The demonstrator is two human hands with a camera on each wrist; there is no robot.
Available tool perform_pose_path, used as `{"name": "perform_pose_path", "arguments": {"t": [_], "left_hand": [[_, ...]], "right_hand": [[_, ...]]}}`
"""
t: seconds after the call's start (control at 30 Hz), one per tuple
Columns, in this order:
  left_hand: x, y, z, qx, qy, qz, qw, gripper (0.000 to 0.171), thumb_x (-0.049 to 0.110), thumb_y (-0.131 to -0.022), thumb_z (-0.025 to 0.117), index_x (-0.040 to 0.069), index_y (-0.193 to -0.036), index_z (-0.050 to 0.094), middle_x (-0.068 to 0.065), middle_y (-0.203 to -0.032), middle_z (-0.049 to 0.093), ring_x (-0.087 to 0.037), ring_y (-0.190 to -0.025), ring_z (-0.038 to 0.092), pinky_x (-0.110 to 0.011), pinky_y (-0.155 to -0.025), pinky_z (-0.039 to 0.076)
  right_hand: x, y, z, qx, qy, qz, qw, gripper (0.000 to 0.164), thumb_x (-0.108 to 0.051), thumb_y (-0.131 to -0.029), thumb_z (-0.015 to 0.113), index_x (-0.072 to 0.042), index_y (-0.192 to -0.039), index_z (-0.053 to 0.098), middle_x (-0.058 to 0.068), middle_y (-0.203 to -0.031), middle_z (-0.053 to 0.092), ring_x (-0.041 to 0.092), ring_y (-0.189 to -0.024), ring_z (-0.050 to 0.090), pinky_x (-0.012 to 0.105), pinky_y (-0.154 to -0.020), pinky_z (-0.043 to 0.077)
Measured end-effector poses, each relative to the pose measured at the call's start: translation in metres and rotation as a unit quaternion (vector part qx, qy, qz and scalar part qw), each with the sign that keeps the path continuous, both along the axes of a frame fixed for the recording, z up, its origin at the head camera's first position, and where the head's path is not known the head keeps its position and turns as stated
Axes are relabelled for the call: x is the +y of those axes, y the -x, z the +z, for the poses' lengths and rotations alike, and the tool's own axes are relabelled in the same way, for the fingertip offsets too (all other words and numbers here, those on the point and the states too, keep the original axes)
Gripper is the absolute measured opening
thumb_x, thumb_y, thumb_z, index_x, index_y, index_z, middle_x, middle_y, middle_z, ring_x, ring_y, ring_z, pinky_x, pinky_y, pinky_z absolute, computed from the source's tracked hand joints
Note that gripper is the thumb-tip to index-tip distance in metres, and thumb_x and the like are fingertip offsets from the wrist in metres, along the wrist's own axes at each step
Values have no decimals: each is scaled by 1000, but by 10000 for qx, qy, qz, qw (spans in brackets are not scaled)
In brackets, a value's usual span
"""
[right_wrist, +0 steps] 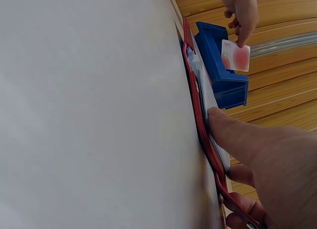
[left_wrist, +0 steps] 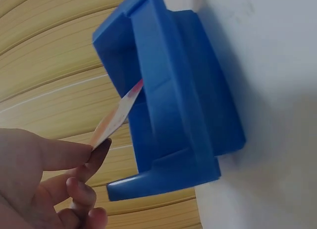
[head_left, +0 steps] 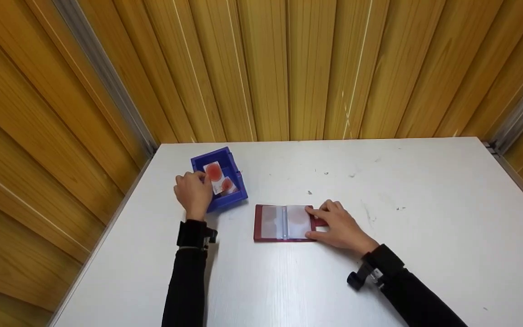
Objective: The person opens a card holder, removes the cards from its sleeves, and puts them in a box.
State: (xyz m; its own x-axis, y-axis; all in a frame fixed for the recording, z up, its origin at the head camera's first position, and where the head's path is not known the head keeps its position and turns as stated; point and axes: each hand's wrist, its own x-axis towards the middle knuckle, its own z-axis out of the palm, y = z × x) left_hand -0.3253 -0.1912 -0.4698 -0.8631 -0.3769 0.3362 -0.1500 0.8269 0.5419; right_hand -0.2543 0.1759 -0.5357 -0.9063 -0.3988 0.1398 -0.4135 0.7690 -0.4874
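Note:
My left hand (head_left: 194, 194) pinches a white card with a red circle (head_left: 214, 171) between thumb and fingers, at the near left side of a blue plastic bin (head_left: 242, 187). In the left wrist view the card (left_wrist: 116, 117) is tilted, its far end inside the bin's opening. Another card with a red print (head_left: 229, 185) lies in the bin. My right hand (head_left: 341, 225) holds the right edge of an open dark red card holder (head_left: 258, 225) with clear sleeves, its thumb on the pages in the right wrist view. A strap with a snap (right_wrist: 250, 224) sticks out beside the fingers.
A white table (head_left: 279, 281) carries the bin and the card holder, with small dark scuffs on its far part. Yellow wood-look panels (head_left: 266, 68) stand behind and on the left, with grey metal posts at the corners.

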Motion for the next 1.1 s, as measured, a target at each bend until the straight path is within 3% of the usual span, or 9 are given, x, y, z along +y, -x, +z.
{"name": "perform_pose_path", "arguments": {"t": [0.27,0.53,0.83,1.1], "left_hand": [[9,3,-9,-173,153,28,9997,24,22,-99,67,2,-108,79,-19,-108,71,-36,-114,52,-51,-99,38],[14,7,-21,-69,597,-4,9982,23,20,-98,67,3,-105,80,-20,-111,69,-37,-117,49,-51,-100,37],[17,7,-24,-168,846,23,9963,25,18,-98,63,-1,-102,79,-22,-117,64,-38,-123,47,-52,-106,34],[20,7,-29,-356,1451,-52,9888,29,16,-97,60,-8,-99,76,-27,-129,60,-40,-130,45,-52,-110,32]], "right_hand": [[0,0,0,-55,27,5,10000,70,-48,-87,81,-16,-146,60,0,-107,51,17,-100,42,33,-83,37],[0,0,0,-119,-16,-39,9999,71,-47,-87,81,-17,-147,60,0,-108,51,18,-102,42,34,-84,37],[-1,0,1,-45,-10,-38,10000,69,-46,-86,81,-17,-146,61,0,-109,52,18,-101,43,34,-83,38],[0,-1,2,-74,-4,-10,10000,70,-46,-87,81,-17,-147,60,0,-109,51,19,-102,43,34,-84,37]]}}
